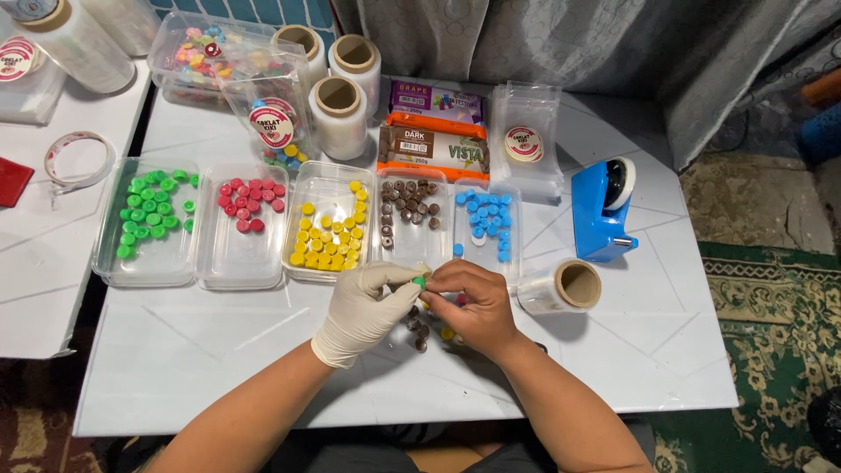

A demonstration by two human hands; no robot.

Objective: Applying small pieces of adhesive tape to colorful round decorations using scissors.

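Head view: my gloved left hand (363, 307) pinches a small green piece (420, 282) at fingertips; my bare right hand (470, 307) curls closed beside it, touching it, over the white counter (219, 350).

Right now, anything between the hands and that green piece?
No. The gloved left hand and bare right hand both pinch the small green piece directly, fingertips on it. A few brown pieces lie on the white table just below the hands, not in between.
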